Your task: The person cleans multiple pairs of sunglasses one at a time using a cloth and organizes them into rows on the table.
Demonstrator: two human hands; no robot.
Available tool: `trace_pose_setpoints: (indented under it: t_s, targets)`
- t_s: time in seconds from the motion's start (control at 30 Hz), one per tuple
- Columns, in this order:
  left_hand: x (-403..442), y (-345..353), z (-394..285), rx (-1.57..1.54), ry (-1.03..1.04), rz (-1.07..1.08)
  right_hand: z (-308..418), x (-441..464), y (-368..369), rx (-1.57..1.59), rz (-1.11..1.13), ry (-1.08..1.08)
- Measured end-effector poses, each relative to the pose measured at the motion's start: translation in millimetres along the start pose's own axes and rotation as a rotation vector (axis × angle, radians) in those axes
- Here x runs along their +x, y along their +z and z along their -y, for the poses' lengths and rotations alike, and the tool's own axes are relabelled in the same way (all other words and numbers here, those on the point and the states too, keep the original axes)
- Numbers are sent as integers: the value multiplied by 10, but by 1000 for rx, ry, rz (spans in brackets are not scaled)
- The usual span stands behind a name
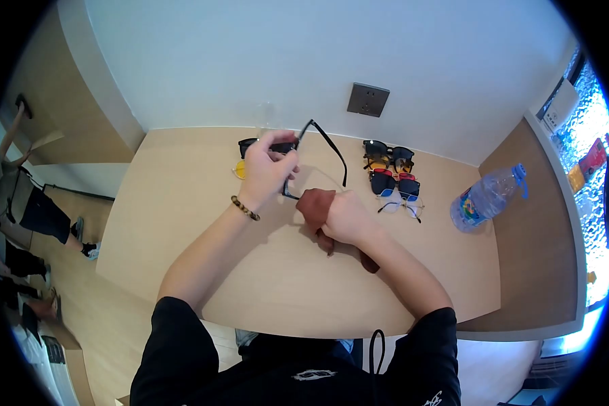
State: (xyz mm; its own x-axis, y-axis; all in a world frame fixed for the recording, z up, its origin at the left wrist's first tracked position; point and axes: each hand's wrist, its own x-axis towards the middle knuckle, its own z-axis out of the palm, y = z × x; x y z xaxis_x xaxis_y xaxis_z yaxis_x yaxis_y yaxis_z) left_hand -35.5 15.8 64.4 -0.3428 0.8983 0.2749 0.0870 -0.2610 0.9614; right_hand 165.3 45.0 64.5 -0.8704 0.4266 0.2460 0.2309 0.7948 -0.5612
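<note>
Dark-framed glasses (328, 143) are held up above the desk by my left hand (269, 170), its fingers closed on the frame. One temple sticks out to the right, pointing down at its tip. My right hand (348, 220) grips a reddish-brown cloth (316, 205), which covers the lower end of the glasses. The cloth's loose end hangs below that hand. Partly hidden behind my left hand are black sunglasses (248, 143) and a yellow-lensed pair (239, 169) on the desk. My left wrist wears a beaded bracelet (245, 208).
Several pairs of glasses (394, 186) lie in a column right of my hands. A large plastic bottle (484, 199) with a blue cap stands beside the desk's right side panel (538, 223). A wall socket (369, 99) sits above the desk (264, 291). Other people stand at far left.
</note>
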Motion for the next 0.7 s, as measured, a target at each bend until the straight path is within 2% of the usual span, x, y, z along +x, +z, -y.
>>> trace_pose_setpoints:
  t_s: [0.13,0.2,0.33,0.53,0.6,0.63,0.7]
  targets:
    - [62,-104,-54,-66,-4,-58,-158,0,-46,-9,65,-31]
    - [130,-226,-34,-89,-54,-48,-327,-20,-3,-139,-194,-348]
    - [158,-358,-65,-170,-158,-11,-542,-65,26,-118,-216,-256]
    - [249,-553,-8,-358,-250,-7,-712,-98,74,1,-367,-141]
    - [263,-602,9,-430,-278,-17,-806,-87,85,409,-402,-35]
    - [262,-589,28,-431,-274,-19,-871,-69,120,408,-400,-39]
    - [226,-502,66,-626,-329,-18,-923,-54,201,600,-590,-87]
